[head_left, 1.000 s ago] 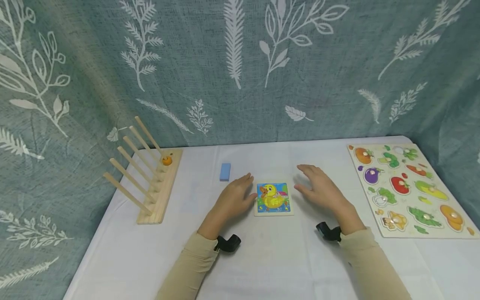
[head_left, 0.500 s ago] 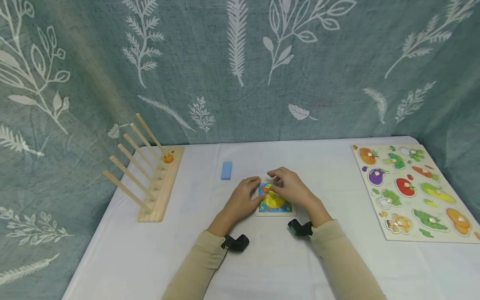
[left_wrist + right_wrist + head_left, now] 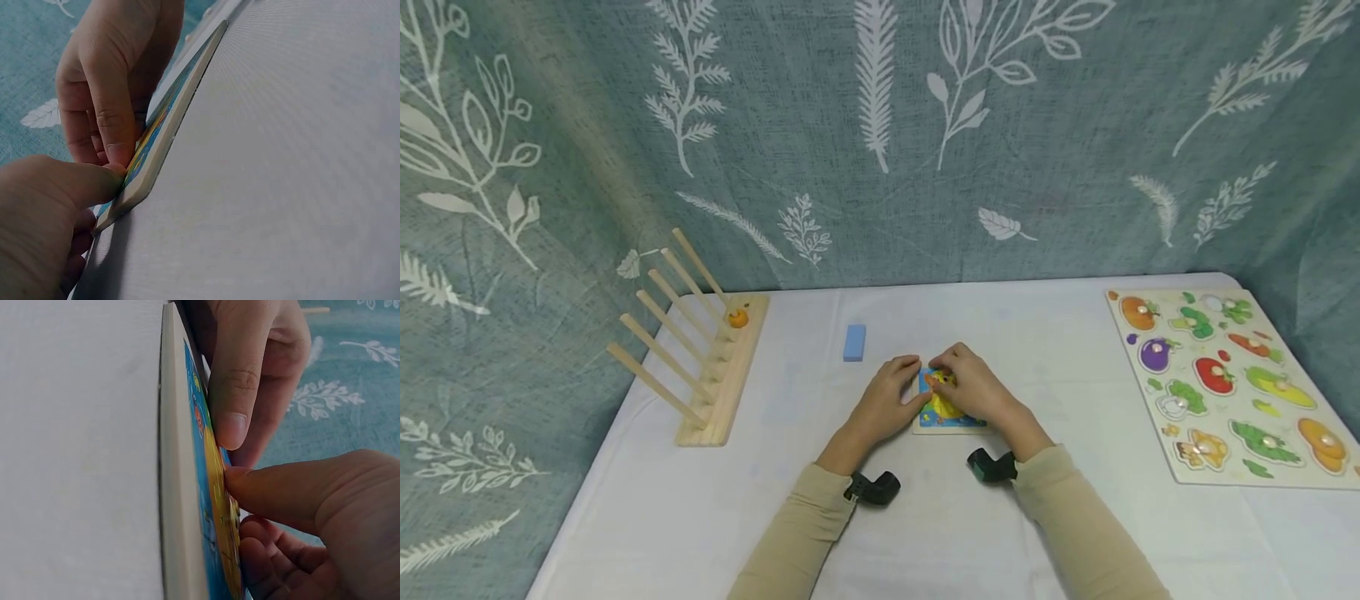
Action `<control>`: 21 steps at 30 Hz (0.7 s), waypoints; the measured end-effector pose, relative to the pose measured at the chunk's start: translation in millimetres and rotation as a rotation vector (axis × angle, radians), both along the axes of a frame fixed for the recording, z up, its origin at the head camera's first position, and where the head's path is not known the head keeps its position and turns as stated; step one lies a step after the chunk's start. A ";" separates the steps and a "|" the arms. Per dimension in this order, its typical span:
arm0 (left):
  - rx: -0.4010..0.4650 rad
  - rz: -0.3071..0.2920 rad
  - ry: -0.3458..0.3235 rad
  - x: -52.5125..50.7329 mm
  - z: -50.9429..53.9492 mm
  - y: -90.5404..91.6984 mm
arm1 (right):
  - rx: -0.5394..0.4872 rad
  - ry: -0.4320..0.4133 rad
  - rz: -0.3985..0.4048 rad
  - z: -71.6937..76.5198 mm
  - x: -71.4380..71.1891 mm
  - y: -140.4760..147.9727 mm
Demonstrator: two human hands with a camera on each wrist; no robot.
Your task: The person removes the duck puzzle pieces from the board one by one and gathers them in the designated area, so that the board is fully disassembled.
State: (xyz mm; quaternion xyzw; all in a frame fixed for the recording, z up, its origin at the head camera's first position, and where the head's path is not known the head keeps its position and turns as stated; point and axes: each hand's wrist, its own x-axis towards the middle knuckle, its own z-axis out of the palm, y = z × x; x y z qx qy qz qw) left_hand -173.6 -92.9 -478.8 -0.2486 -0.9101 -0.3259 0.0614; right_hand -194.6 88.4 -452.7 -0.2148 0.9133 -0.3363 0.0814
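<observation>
A small square duck puzzle (image 3: 951, 415) lies on the white table in front of the person, in a pale wooden frame. The left hand (image 3: 887, 398) holds its left side; in the left wrist view the thumb (image 3: 94, 184) lies over the picture and the fingers curl by the edge. From the right, the right hand (image 3: 973, 385) bends over the upper part of the picture. Its thumb (image 3: 275, 490) touches the face in the right wrist view, with the fingers curled close by. Whether it pinches a piece is hidden. The thumbs nearly meet.
A blue block (image 3: 854, 342) lies behind the left hand. At the left stands a wooden peg rack (image 3: 737, 367) with an orange piece (image 3: 738, 318) at its far end. A vegetable peg puzzle board (image 3: 1165, 417) lies at the right. A patterned green curtain (image 3: 910, 208) hangs behind.
Both hands were apart at the puzzle's sides. The left has moved right onto its edge. The right has swung left over the picture, its fingers drawing in further during the last half second.
</observation>
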 end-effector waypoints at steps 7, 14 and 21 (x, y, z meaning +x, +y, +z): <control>-0.028 0.002 0.008 -0.4 2.1 0.2 | -0.017 0.010 -0.009 -2.7 -0.8 -0.3; -0.032 0.004 -0.017 -0.3 4.6 1.8 | -0.080 -0.012 -0.053 -3.1 -1.2 -1.1; -0.032 0.013 -0.029 0.9 3.0 1.5 | -0.097 0.016 -0.057 -1.3 1.5 -2.1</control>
